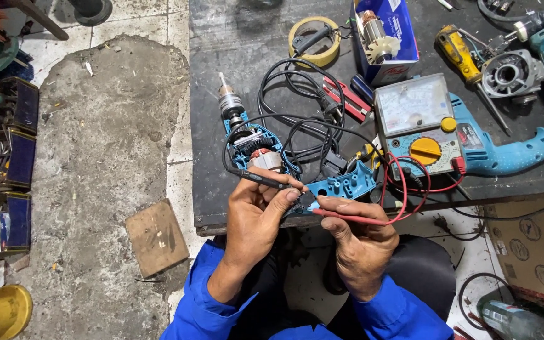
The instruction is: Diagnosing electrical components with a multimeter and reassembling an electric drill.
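An opened blue drill [256,148] lies on the dark workbench [234,56], its motor and chuck exposed. My left hand [256,217] holds a black test probe [262,179] against a small black part at the drill's handle. My right hand [360,242] holds a red test probe [347,217] whose tip meets the same part. Red and black leads run to an analog multimeter [418,123] with a yellow dial, to the right of the drill.
A second blue drill [505,151], a yellow screwdriver [458,53], a tape roll [313,41], a box holding a motor armature [385,38] and tangled black cords [297,107] crowd the bench. Cardboard box [536,252] at right; wooden block [157,237] on the floor.
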